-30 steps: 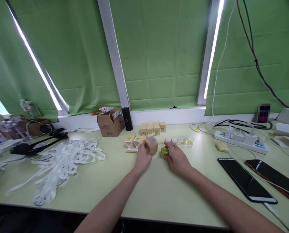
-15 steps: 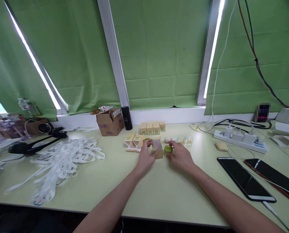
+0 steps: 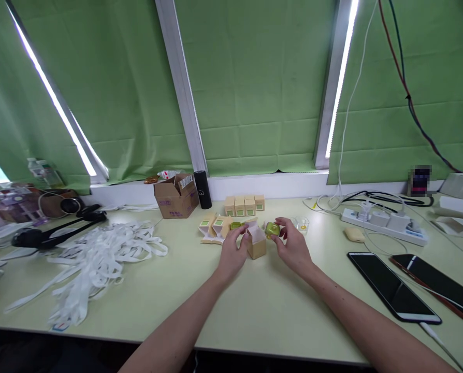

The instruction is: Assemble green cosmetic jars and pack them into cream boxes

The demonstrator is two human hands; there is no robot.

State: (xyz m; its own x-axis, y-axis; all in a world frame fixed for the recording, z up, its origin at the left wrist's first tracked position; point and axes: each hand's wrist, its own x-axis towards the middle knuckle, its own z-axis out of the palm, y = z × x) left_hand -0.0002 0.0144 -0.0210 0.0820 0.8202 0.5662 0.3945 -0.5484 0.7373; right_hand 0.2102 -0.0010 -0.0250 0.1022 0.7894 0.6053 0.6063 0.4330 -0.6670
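Note:
My left hand (image 3: 233, 251) grips the left side of a small open kraft box (image 3: 257, 248), whose pale inside faces up. Just right of the box, my right hand (image 3: 294, 243) pinches a small jar with a green lid (image 3: 272, 229) between thumb and fingers. Unfolded small boxes with green labels (image 3: 215, 228) lie behind my left hand, with another green lid (image 3: 236, 225) beside them. Past my right hand stands a clear glass jar (image 3: 303, 225) with something yellow in it. Several closed kraft boxes (image 3: 245, 205) line up farther back.
A heap of white straps (image 3: 107, 254) covers the left of the table. An opened brown carton (image 3: 176, 196) and a black cylinder (image 3: 202, 189) stand at the back. A power strip (image 3: 385, 226) and phones (image 3: 394, 287) with cables lie to the right. Part of another person shows at the left edge.
My right hand has raised and tilted the green-lidded jar beside the box. The box has turned and shifted slightly right and nearer with my left hand.

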